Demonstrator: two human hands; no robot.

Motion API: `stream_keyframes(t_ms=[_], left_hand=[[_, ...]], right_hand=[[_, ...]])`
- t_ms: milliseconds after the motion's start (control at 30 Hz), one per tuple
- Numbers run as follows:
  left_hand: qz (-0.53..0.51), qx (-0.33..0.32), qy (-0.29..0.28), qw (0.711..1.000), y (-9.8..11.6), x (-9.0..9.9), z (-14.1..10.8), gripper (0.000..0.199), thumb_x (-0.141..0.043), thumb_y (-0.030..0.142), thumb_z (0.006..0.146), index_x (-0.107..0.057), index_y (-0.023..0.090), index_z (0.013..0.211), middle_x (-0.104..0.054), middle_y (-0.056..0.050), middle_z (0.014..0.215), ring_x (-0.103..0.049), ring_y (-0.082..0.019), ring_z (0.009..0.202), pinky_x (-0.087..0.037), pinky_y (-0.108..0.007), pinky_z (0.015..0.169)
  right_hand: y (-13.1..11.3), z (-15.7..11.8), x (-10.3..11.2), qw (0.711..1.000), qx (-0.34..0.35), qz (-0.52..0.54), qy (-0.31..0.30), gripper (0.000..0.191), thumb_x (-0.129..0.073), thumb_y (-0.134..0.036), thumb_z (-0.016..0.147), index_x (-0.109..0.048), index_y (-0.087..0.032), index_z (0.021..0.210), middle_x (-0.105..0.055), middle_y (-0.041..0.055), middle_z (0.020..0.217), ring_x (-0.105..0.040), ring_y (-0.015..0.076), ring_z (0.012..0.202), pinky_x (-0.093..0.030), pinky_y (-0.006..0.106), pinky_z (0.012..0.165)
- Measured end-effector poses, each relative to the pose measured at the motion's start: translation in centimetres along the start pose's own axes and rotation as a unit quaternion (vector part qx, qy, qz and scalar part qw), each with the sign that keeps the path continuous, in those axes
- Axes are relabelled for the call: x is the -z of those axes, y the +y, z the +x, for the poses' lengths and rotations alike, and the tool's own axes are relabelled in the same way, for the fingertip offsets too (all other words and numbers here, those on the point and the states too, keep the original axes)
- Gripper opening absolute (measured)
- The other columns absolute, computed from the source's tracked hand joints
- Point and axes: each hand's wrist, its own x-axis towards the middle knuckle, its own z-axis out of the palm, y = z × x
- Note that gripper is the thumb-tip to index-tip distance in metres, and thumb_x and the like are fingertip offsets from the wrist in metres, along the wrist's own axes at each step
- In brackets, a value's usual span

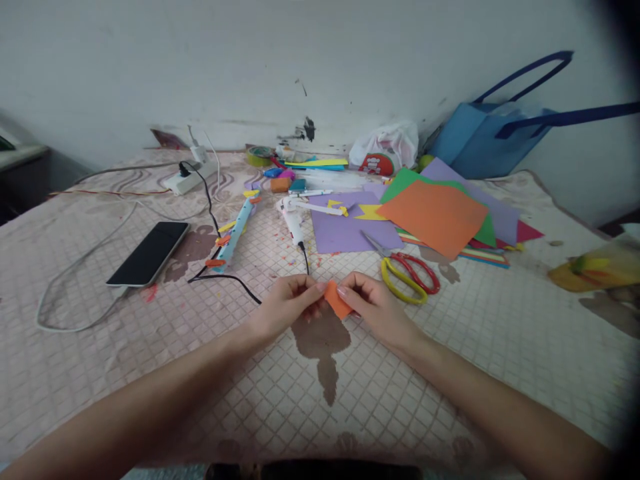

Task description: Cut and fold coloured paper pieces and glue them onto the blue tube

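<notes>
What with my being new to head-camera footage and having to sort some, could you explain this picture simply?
There is no machine here: you see a person's own bare arms. The single picture comes from a camera worn on their head, looking forward and down. The left hand and right hand pinch a small orange piece between their fingertips.

Beyond them, on the patterned tablecloth, lie scissors with one red and one yellow handle, a white glue gun and colored sheets. Toward the left are a light-blue strip bearing orange and yellow pieces, and a phone with a cable attached.
</notes>
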Motion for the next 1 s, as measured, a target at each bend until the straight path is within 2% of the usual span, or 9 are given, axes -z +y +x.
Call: stream_keyframes(t_ms=[133, 267, 433, 633, 833, 1000], left_hand=[[-0.002, -0.015, 0.006, 1.0, -0.21, 0.12, 0.11, 0.032, -0.057, 0.041, 0.082, -0.052, 0.013, 0.067, -0.055, 0.002, 0.059, -0.048, -0.005, 0.047, -0.037, -0.016, 0.046], [-0.013, 0.006, -0.022, 1.0, 0.01, -0.03, 0.04, 0.034, -0.052, 0.046, 0.084, -0.053, 0.013, 0.074, -0.055, 0.002, 0.058, -0.051, -0.006, 0.047, -0.039, -0.017, 0.046], [0.021, 0.005, -0.039, 0.999, 0.17, -0.08, -0.19, 0.031, -0.065, 0.042, 0.076, -0.057, 0.012, 0.075, -0.058, 0.001, 0.062, -0.052, -0.006, 0.05, -0.04, -0.017, 0.046], [0.025, -0.02, -0.042, 0.999, -0.43, 0.41, 0.0, 0.03, -0.062, 0.041, 0.078, -0.056, 0.012, 0.071, -0.059, 0.0, 0.062, -0.051, -0.006, 0.05, -0.04, -0.017, 0.046], [0.038, -0.052, -0.042, 0.997, -0.39, 0.42, 0.01, 0.03, -0.062, 0.04, 0.078, -0.054, 0.013, 0.069, -0.055, 0.003, 0.058, -0.05, -0.006, 0.049, -0.039, -0.016, 0.046], [0.041, -0.051, -0.038, 0.997, -0.57, 0.29, 0.09, 0.03, -0.062, 0.041, 0.078, -0.057, 0.012, 0.075, -0.056, 0.001, 0.061, -0.051, -0.007, 0.051, -0.039, -0.018, 0.046]], right_hand=[[-0.25, -0.07, -0.14, 1.0, -0.008, 0.016, -0.004, 0.023, -0.052, -0.037, 0.086, -0.047, -0.019, 0.072, -0.046, -0.0027, 0.066, -0.039, 0.01, 0.058, -0.033, 0.025, 0.053], [-0.21, -0.09, -0.11, 1.0, -0.006, 0.018, 0.015, 0.024, -0.053, -0.038, 0.085, -0.048, -0.019, 0.071, -0.046, -0.0031, 0.064, -0.039, 0.01, 0.058, -0.033, 0.024, 0.053], [0.02, -0.11, -0.1, 0.999, -0.012, 0.043, 0.01, 0.026, -0.055, -0.041, 0.085, -0.051, -0.018, 0.073, -0.048, -0.0029, 0.065, -0.039, 0.0097, 0.057, -0.031, 0.024, 0.051], [-0.41, -0.2, 0.05, 0.991, -0.032, 0.127, -0.014, 0.047, -0.032, -0.051, 0.093, -0.058, -0.017, 0.074, -0.054, 0.0031, 0.068, -0.047, 0.013, 0.062, -0.035, 0.026, 0.054], [-0.61, -0.08, 0.42, 0.998, -0.021, 0.048, -0.025, 0.026, -0.059, -0.043, 0.082, -0.055, -0.019, 0.073, -0.048, -0.0024, 0.066, -0.042, 0.0103, 0.058, -0.033, 0.025, 0.054], [-0.18, 0.02, 0.4, 1.0, -0.002, 0.013, -0.014, 0.019, -0.058, -0.034, 0.083, -0.052, -0.019, 0.072, -0.049, -0.003, 0.068, -0.043, 0.0098, 0.06, -0.035, 0.024, 0.055]])
